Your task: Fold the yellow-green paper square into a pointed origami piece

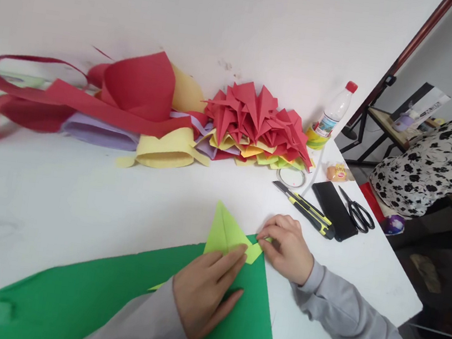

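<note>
Nearest, left hand laid flat, fingers straight and gripping nothing, fingertips pressing the lower edge of a light green folded paper. Under the palm, a dark green sheet on the white table. Just right of those fingertips, right hand, fingers curled, thumb and forefinger pinched shut on the folded paper's right corner. Beyond the right knuckles, a utility knife, a black case and scissors; farther, a tape roll, a bottle. Far beyond the fingertips, a pile of red and yellow folded pieces by the wall.
</note>
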Tool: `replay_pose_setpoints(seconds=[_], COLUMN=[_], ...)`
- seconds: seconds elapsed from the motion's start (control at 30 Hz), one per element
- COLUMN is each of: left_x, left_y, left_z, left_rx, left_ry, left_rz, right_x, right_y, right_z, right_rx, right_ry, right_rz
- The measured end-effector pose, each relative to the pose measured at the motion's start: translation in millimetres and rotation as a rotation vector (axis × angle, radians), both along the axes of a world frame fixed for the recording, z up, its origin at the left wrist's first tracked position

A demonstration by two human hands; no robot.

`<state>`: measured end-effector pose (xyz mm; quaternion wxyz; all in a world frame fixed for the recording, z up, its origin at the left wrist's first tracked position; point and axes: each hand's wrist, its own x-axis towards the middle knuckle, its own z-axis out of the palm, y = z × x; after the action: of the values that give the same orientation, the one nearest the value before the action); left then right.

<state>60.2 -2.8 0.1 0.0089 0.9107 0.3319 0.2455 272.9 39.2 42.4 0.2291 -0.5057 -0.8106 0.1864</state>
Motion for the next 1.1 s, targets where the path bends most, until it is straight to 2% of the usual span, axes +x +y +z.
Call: replay_pose_setpoints(seconds=[0.23,0.67,0.83,1.1], left_x=[1.7,0.4,-1.5,5.5], left_y=[-2.6,-1.3,0.2,-3.6], left_z=[5.7,3.3,1.8,5.5], left_rx=[0.037,0.139,0.097,0.109], left_ry=[0.084,0.175,0.168,0.189], left_rz=[-0.008,-0.034,-0.076,0.002], right_x=[-7.0,-11.4,-11.7,-12.1], right_y=[-2.1,-7.7,-7.4,-6.8], right_z=[2.7,3.7,2.2,-0.7], right_rx=[-0.025,-0.044,-0.043,-0.026], right_ry=[-0.043,-0.082,-0.07,-0.059], right_rz=[-0.063,-0.04,-0.043,-0.058])
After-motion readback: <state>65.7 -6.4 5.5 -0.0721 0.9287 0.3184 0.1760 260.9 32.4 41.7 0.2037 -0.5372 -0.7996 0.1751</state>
